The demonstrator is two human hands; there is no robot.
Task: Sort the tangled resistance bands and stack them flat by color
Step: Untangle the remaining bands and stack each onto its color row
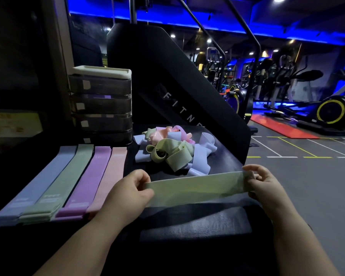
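Note:
A pale green band [197, 186] is stretched flat and level between my hands, above the black surface [223, 162]. My left hand [131, 188] pinches its left end and my right hand [267, 186] pinches its right end. Behind it lies a tangled pile of bands [171, 148] in green, blue, pink and lilac. To the left, four flat stacks lie side by side: blue stack [42, 180], green stack [66, 180], purple stack [90, 178] and pink stack [110, 176].
A stack of dark translucent drawers [102, 104] with a white lid stands behind the flat stacks. A slanted black machine panel [177, 84] rises behind the pile. The surface drops off on the right to the gym floor [307, 176], with exercise machines beyond.

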